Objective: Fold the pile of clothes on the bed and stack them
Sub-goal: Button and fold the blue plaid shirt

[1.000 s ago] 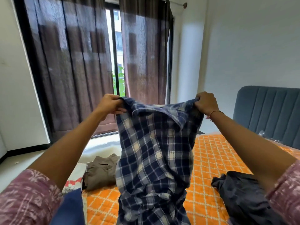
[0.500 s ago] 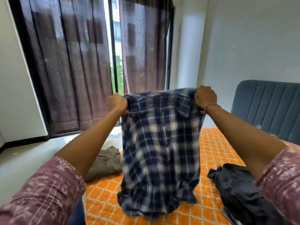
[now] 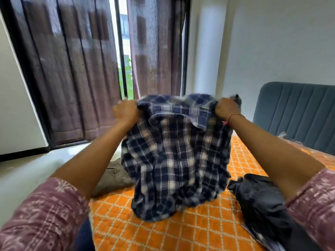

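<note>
**Plaid shirt held up over the bed by both hands**

Head view: the plaid shirt, navy with white and cream checks, hangs in the middle of the frame. Its top edge is gathered at the 2 hands and its collar flap folds forward between them. The lower hem drops to the orange quilt at lower centre; whether it rests on the cover or hangs just above it cannot be told. The cloth is blurred.

The left hand, left of centre, has its fingers curled round the shirt's upper left corner. The right hand, right of centre, grips the upper right corner in a closed fist, with a bit of dark cloth sticking up past the knuckles. A thin bracelet circles the right wrist. Both forearms reach in from the lower corners, each ending in a mauve patterned sleeve.

On the quilt, a dark grey garment lies crumpled at lower right, just beside the shirt's hem. An olive-brown garment lies at the quilt's left edge, partly hidden behind the shirt and the left forearm.

A blue padded headboard stands at the right edge. Brown sheer curtains cover the window across the upper left, with a narrow gap showing green leaves.
</note>
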The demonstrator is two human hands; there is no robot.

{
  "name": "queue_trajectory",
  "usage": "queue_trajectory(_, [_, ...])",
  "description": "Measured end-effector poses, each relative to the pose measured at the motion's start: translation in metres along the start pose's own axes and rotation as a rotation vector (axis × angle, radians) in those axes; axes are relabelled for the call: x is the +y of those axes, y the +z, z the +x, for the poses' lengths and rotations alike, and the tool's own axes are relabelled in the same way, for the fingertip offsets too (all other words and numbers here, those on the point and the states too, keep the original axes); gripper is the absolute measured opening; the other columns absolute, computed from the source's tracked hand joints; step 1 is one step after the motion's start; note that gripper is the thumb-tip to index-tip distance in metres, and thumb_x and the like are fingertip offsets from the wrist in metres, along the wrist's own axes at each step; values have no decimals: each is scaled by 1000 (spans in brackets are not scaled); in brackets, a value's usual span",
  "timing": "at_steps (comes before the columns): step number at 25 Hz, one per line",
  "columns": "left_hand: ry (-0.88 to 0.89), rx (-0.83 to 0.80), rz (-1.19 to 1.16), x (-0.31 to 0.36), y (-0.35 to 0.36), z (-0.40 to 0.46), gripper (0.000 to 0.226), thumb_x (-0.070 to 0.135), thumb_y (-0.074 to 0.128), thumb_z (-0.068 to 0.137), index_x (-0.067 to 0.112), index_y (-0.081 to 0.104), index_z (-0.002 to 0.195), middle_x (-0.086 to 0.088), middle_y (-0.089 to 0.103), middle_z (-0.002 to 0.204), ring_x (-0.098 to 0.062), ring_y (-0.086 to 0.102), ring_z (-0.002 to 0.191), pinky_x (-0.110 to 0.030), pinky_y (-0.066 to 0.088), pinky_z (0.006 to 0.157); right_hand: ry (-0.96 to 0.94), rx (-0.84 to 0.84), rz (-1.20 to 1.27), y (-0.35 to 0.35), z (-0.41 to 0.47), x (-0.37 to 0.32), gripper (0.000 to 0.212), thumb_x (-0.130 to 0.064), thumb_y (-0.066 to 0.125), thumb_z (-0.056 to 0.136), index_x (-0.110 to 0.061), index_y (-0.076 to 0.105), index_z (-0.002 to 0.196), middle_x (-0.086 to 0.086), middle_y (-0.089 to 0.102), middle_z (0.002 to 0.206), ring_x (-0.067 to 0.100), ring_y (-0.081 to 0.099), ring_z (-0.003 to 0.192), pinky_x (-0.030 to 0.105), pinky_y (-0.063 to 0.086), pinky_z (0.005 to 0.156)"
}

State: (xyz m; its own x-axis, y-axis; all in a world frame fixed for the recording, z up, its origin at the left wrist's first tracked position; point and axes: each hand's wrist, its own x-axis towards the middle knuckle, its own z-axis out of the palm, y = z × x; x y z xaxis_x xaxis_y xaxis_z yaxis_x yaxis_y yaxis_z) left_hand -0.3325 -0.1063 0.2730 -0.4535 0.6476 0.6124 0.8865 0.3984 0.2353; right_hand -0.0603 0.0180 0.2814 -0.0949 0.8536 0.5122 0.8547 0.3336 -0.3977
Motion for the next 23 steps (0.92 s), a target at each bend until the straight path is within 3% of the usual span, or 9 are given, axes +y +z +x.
queue_trajectory(3, [-186,-313,92,-7,15,-19,29,16,42,96,4,62,113,-19,63,113,-33,64,101,-35,50,78,96,-164,25,11,-11,9,23,-6,41,93,5,58,105,29,57,118,42,56,107,37,45,83])
queue_trajectory(6, [-477,-636,-449,-12,41,-25,37,9,32,98,-9,61,82,-22,66,71,-27,67,51,-26,52,40,160,-252,87,24,-12,10,20,-5,44,91,3,59,101,26,59,115,38,58,105,32,44,78])
queue_trajectory(8, [-574,-821,-736,-20,67,-28,42,11,29,98,-4,57,70,-19,65,64,-26,64,50,-26,53,41,187,-450,115,39,-7,14,21,-3,48,91,8,60,104,25,62,108,36,62,99,31,51,72])
queue_trajectory(10, [-628,-865,-952,-22,101,-32,39,18,28,101,6,52,73,-11,59,65,-22,57,57,-28,53,48,314,-588,333,75,-1,22,17,1,43,93,4,57,83,21,62,78,32,63,70,28,54,48])
queue_trajectory(13, [-727,-815,-1004,-18,162,-23,35,16,28,100,13,43,69,-4,45,58,-15,43,50,-27,41,52,509,-580,539,137,16,34,31,2,29,98,-5,47,73,9,57,47,19,60,45,27,52,41])
queue_trajectory(15, [-711,-748,-1003,-15,198,9,30,18,33,99,11,48,74,-11,53,70,-20,47,58,-30,44,56,434,-511,489,170,45,36,28,4,28,98,8,47,77,17,58,70,21,59,78,32,50,74])
queue_trajectory(17, [-638,-645,-1081,-5,215,50,28,26,39,97,10,56,80,-23,67,86,-24,58,66,-35,54,67,376,-312,629,175,84,31,26,6,32,95,3,57,99,14,54,103,23,48,103,27,38,86])
queue_trajectory(20, [-471,-346,-1164,29,188,123,32,15,32,102,3,60,93,-3,69,66,-6,59,56,-18,48,59,190,-40,630,136,145,14,49,8,28,92,-9,50,131,10,40,141,22,39,129,20,25,104])
queue_trajectory(23, [-154,-96,-1017,60,145,184,38,3,28,100,0,47,133,-9,57,119,-17,52,104,-16,37,88,49,189,624,81,189,1,58,15,23,87,-7,44,136,20,19,155,28,23,143,18,11,109])
